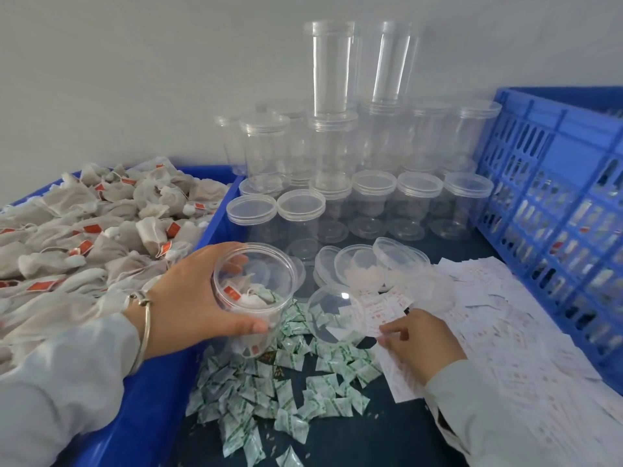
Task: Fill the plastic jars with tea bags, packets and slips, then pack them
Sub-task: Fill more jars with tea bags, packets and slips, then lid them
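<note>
My left hand (199,298) grips an open clear plastic jar (256,288) just above the table; tea bags with red tags and a green-white packet lie inside it. My right hand (418,338) pinches a white slip (381,318) printed in red, at the edge of the slip pile (505,332). A loose clear lid (333,311) lies between the hands. Green-white packets (286,382) are scattered on the dark table below the jar. Tea bags (84,237) fill the blue bin on the left.
Several empty lidded jars (371,197) stand stacked against the wall, with loose lids (364,264) in front. A blue slotted crate (556,214) stands on the right. The blue bin's wall (151,399) runs along my left forearm.
</note>
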